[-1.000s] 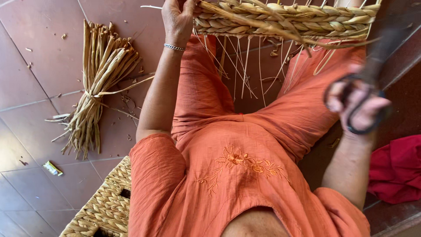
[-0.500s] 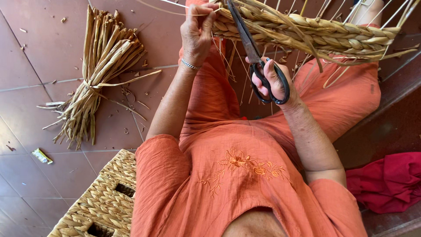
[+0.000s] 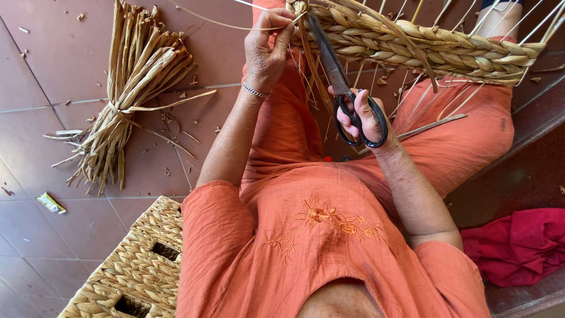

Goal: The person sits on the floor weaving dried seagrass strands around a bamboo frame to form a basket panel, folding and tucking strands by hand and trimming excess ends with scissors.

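Tiled floor (image 3: 53, 70); left hand (image 3: 266, 50) pinches strand (image 3: 235, 26), right hand (image 3: 362, 115) grips scissors (image 3: 341, 82) (tips seemingly hidden in weave (image 3: 435, 50)).

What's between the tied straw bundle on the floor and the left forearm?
Head view: only bare reddish floor tile with scattered straw scraps lies between the tied straw bundle and the left forearm. One loose strand from the bundle reaches toward the arm.

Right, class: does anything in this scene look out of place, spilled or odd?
Little stands out. Small straw scraps lie scattered over the reddish floor tiles near the tied bundle of dried reeds, and a small crumpled yellow wrapper lies alone on a tile.
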Demonstrator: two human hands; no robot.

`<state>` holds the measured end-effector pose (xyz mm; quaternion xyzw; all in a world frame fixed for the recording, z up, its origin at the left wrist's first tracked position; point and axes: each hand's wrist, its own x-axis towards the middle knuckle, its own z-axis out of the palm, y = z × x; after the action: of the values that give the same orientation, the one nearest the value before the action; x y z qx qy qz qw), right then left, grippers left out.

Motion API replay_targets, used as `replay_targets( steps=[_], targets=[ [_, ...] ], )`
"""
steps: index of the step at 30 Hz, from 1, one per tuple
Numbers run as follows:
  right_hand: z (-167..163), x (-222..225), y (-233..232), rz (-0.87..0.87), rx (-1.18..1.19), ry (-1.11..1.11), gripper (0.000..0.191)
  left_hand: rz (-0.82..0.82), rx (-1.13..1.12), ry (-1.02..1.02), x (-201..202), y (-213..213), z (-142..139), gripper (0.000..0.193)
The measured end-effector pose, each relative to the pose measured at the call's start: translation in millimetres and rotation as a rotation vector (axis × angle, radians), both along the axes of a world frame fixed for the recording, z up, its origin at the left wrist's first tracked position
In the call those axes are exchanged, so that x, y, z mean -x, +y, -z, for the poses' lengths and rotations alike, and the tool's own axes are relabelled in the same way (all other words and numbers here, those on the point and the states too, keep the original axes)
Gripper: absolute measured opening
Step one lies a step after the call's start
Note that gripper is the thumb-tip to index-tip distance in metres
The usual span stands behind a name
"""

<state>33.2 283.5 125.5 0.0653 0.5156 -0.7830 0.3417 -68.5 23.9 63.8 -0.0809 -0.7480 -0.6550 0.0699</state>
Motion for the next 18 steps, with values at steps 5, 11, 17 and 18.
replay_targets(
  steps=[5,11,17,18],
  targets=[
    [11.7,-5.4,-2.8,0.034,0.175,-0.065,0.083,0.02,-0.005,-0.027,0.1,0.9,-2.1,0.008],
    [28.5,-2.7,-5.6,0.043,0.283,-0.157,0.083,0.038,0.086,0.056,-0.6,2.2,-5.7,0.012],
    [31.2,-1.7,-12.3,0.089,0.355,-0.239,0.082,0.055,0.109,0.067,-1.9,2.1,-9.1,0.012],
    [30.1,-0.6,-13.7,0.09,0.335,-0.225,0.082,0.047,0.129,0.083,-2.0,2.0,-8.6,0.013]
  ],
)
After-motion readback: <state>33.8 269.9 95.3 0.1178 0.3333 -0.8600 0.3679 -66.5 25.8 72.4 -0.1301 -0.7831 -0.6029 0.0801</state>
